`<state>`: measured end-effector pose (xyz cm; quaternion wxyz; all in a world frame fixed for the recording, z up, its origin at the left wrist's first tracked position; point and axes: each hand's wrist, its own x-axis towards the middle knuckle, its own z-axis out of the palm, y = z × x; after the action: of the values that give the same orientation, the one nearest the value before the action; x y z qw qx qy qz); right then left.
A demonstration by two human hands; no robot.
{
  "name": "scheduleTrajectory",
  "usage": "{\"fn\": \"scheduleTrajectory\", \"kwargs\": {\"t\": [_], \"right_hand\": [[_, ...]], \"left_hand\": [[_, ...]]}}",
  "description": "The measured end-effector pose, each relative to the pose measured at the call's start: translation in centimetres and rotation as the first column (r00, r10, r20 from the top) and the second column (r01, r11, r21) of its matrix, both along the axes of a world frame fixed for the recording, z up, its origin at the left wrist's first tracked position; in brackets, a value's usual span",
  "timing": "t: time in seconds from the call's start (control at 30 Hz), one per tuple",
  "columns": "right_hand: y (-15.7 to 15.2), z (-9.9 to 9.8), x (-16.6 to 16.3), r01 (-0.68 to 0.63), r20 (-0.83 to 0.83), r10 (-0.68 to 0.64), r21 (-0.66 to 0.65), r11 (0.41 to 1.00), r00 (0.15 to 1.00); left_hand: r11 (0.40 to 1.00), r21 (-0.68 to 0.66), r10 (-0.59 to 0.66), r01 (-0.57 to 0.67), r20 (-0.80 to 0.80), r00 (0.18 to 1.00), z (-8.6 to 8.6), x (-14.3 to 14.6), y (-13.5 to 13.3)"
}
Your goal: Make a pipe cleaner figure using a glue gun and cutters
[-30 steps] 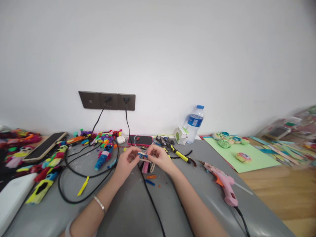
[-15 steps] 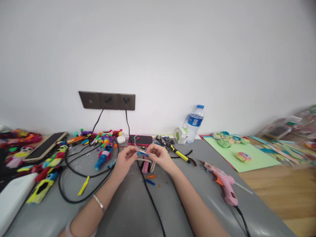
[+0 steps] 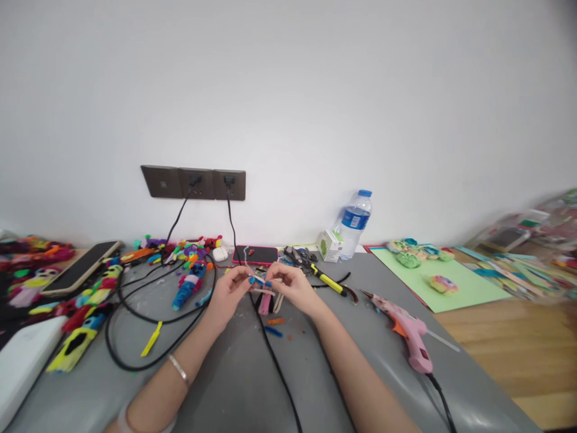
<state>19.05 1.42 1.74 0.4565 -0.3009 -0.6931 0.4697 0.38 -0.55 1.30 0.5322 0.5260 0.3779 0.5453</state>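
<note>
Left hand [image 3: 229,296] and right hand [image 3: 294,290] each pinch a small pale strip [image 3: 260,279] between fingertips, above the grey table [image 3: 225,379]. Piece seems unfinished (loose orange scrap [image 3: 276,321] nearby); blue figure [image 3: 186,292], leftward, looks complete. Remaining steps: cannot tell.

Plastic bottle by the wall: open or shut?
Shut: a blue cap sits on top of the plastic bottle. How tightly, I cannot tell.

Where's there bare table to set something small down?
The gray table shows bare between the right forearm and pink glue gun, and between the left forearm and the central black cord. Crowded: left, with fuzzy figures; along the wall, with bottle and pliers.
</note>
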Motion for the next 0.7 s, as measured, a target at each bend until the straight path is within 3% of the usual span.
{"fn": "scheduleTrajectory", "kwargs": {"t": [0.3,0.47,0.7], "right_hand": [[-0.01,0.12,0.19,-0.046,0.001,0.046,0.037,0.998,0.999],[-0.33,0.55,0.27,-0.140,-0.047,0.139,-0.028,0.990,0.989],[-0.50,0.77,0.27,-0.158,-0.051,0.155,-0.055,0.986,0.987]], "left_hand": [[1.000,-0.002,-0.009,0.009,-0.006,1.000,0.12,0.04,-0.21],[0.998,-0.010,-0.063,0.063,0.017,0.998,-0.24,0.05,-0.16],[0.991,-0.084,-0.097,0.104,0.089,0.991,0.30,0.33,-0.46]]}}
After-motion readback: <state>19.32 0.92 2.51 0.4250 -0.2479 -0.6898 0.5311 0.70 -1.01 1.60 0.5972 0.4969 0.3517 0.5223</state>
